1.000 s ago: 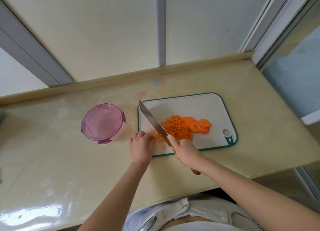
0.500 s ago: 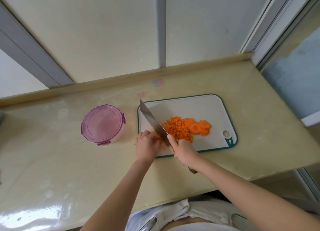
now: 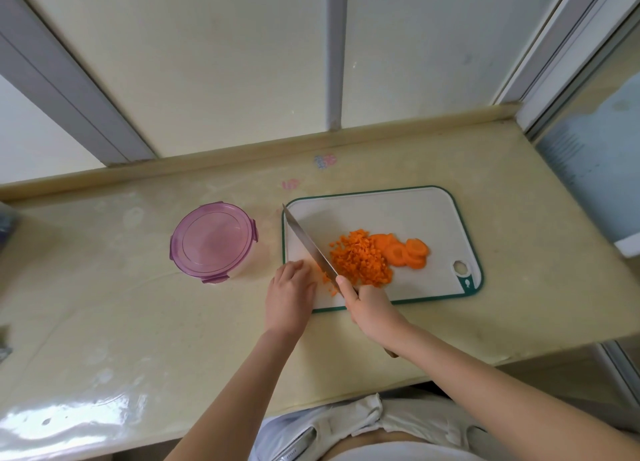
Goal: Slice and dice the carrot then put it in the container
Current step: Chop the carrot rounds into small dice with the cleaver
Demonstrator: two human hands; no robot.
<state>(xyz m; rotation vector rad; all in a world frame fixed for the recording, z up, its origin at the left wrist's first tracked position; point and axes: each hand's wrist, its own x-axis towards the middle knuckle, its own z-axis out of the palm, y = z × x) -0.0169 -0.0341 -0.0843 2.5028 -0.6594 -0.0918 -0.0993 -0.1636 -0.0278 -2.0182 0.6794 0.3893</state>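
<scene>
At the board's near edge, the R hand (image 3: 372, 304) grips the knife (image 3: 308, 242), forefinger on the blade's spine, blade angled far-left over the cutting board (image 3: 398, 211). The L hand (image 3: 291, 287) rests just left of the blade, fingers bent down; can't tell if they hold anything. Beyond is a pile of diced carrot (image 3: 360, 259), w/ carrot slices (image 3: 405, 251) touching its right side. The container (image 3: 213, 240), purple lid on, sits left of the board on the counter (image 3: 138, 322).
</scene>
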